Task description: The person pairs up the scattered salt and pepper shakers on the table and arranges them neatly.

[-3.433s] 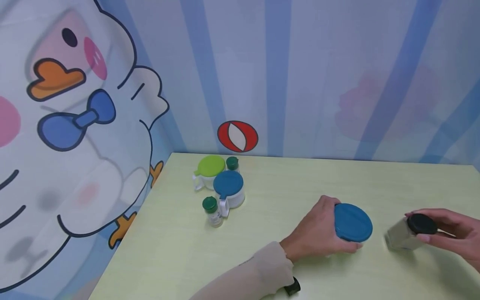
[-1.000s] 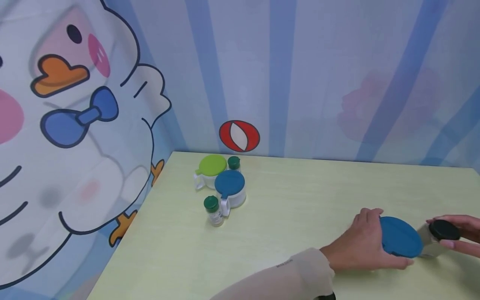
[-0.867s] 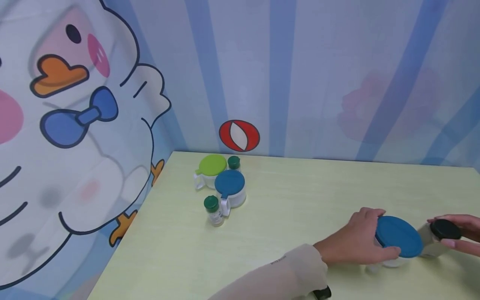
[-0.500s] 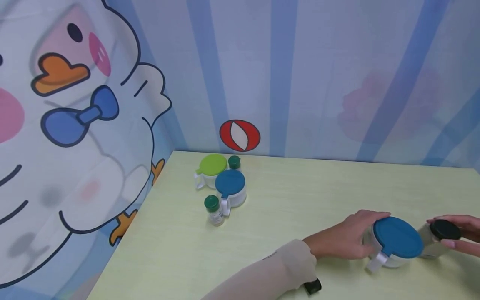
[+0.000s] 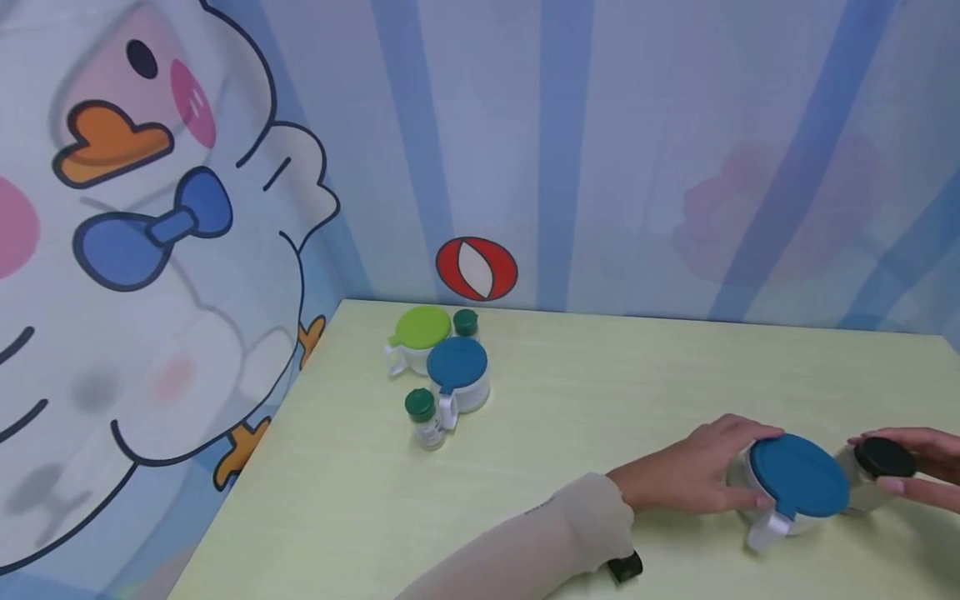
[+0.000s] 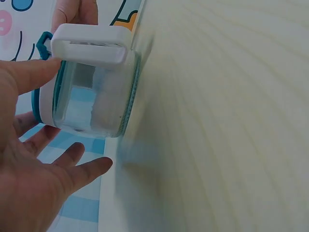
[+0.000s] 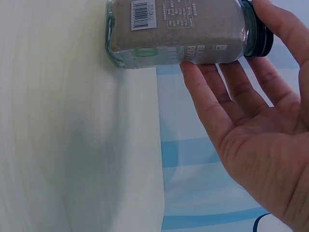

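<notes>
At the table's right, my left hand [image 5: 697, 468] holds a blue-lidded seasoning jar [image 5: 798, 475] by its left side. In the left wrist view the jar [image 6: 91, 96] is clear below a white collar and handle [image 6: 89, 44]. The thumb meets it near the lid, two fingers reach behind the lid, and the others are spread. My right hand [image 7: 270, 140] pinches a glass pepper jar [image 7: 193, 29] with a black lid [image 5: 885, 457] and a "BLACK PEPPER" label. The two jars overlap in the head view, side by side.
A green-lidded jar [image 5: 422, 327], a second blue-lidded jar [image 5: 457, 364] and two green-capped shakers, one front [image 5: 422, 404] and one back [image 5: 466, 322], cluster at back left. A printed cloth wall [image 5: 622, 167] borders the table [image 5: 585, 400].
My left hand has carried the blue-lidded jar rightward, beside the pepper jar. Latterly the jar's handle has come into view and turned slightly right. My right hand moved the pepper jar right, then stayed nearly still.
</notes>
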### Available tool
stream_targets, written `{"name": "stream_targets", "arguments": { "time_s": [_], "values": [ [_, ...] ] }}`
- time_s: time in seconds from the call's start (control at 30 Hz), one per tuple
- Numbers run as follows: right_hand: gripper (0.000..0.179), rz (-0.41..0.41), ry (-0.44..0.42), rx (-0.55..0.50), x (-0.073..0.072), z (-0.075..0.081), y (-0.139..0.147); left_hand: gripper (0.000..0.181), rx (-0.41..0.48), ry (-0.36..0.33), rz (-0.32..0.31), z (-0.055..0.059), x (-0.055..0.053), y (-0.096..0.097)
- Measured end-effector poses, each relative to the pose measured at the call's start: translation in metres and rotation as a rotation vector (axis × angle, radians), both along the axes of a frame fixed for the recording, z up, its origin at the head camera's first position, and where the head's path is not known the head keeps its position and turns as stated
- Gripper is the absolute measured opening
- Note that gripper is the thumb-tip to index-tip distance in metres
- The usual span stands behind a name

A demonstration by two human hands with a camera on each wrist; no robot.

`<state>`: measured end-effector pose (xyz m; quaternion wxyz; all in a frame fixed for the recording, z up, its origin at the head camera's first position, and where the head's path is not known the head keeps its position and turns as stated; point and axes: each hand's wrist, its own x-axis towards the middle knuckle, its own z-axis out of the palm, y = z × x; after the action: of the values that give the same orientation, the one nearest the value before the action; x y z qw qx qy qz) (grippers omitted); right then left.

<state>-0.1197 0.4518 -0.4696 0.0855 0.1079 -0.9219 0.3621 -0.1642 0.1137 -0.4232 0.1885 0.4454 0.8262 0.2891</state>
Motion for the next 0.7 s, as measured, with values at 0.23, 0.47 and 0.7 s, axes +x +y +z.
{"name": "stream_targets", "arguments": {
  "time_s": [0.23, 0.47, 0.7],
  "values": [
    [0.047, -0.008, -0.009, 0.019, -0.003, -0.006, 0.007, 0.090, 0.018, -0.032, -0.081, -0.001, 0.000, 0.008],
    [0.050, -0.026, -0.010, 0.014, -0.003, -0.007, 0.007, 0.091, -0.048, -0.020, -0.044, -0.001, 0.003, 0.011],
    [0.050, -0.009, 0.015, -0.006, -0.002, -0.009, 0.006, 0.094, -0.073, -0.040, 0.016, -0.004, 0.004, 0.015]
  ]
}}
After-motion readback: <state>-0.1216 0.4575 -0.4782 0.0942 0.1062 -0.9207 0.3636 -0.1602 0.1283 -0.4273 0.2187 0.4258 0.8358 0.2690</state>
